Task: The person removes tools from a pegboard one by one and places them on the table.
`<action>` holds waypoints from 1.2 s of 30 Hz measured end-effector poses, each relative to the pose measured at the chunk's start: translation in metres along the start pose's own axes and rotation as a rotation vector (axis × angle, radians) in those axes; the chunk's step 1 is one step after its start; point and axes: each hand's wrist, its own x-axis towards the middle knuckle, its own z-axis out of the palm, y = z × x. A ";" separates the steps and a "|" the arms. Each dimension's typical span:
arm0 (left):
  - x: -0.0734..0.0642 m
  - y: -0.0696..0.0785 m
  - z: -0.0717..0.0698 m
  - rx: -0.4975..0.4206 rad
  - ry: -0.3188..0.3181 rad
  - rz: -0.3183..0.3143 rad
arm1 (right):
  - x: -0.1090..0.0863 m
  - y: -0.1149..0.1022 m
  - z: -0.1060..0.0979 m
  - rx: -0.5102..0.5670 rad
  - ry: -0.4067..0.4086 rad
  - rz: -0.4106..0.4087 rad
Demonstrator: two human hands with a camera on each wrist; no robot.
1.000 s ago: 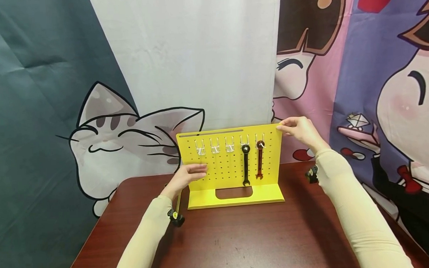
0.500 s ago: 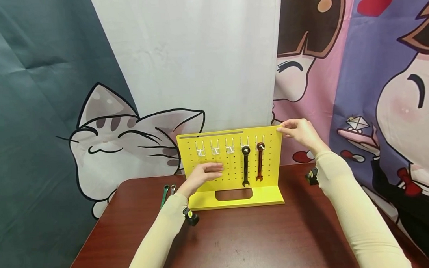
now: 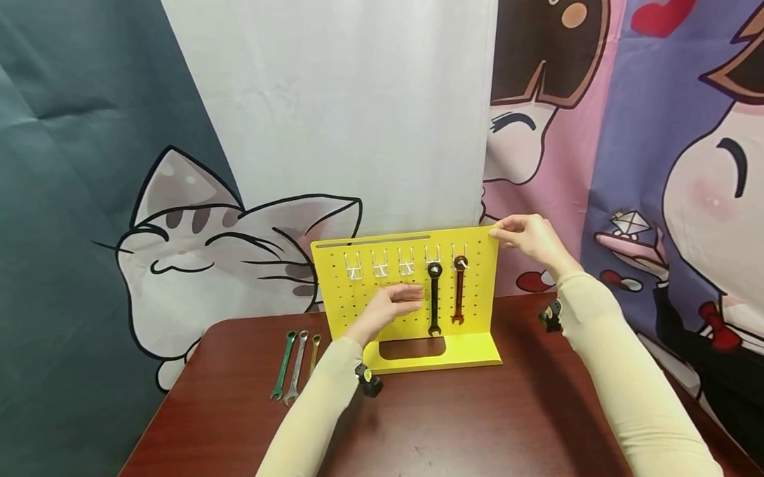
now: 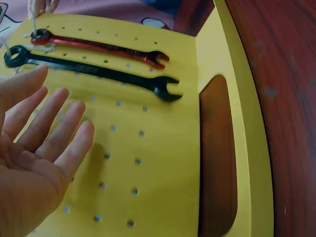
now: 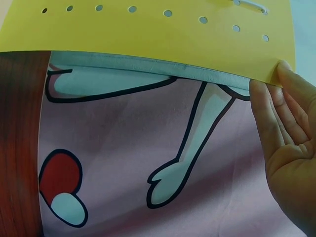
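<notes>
A yellow pegboard stand point(image 3: 472, 298) stands upright on the table with a row of white wire hooks near its top. From its right-hand hooks hang a black wrench point(image 3: 435, 300) and a red wrench point(image 3: 460, 292). My right hand point(image 3: 534, 240) pinches the board's upper right corner between thumb and fingers, also plain in the right wrist view. My left hand point(image 3: 391, 310) is in front of the board, just left of the black wrench, fingers extended. In the left wrist view its fingers point(image 4: 69, 128) hold nothing, and the black wrench point(image 4: 94, 69) is close beyond them.
Left of the board, a green wrench point(image 3: 284, 366), a silver wrench point(image 3: 298, 368) and a gold wrench point(image 3: 314, 353) lie side by side on the brown table point(image 3: 439, 426), the gold one partly behind my left sleeve. A printed curtain point(image 3: 365, 127) hangs behind the table.
My left hand has moved right across the front of the board, from its left edge towards the black wrench, uncovering the loose wrenches on the table. My right hand stays on the corner.
</notes>
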 end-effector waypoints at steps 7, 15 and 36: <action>0.012 -0.003 0.026 -0.006 0.131 0.018 | 0.000 0.001 0.002 -0.006 0.000 0.009; 0.018 -0.010 0.047 -0.100 0.239 0.023 | 0.000 0.004 0.002 0.009 0.012 -0.009; 0.015 -0.021 0.057 -0.107 0.282 0.085 | 0.002 0.001 0.001 0.013 0.005 -0.002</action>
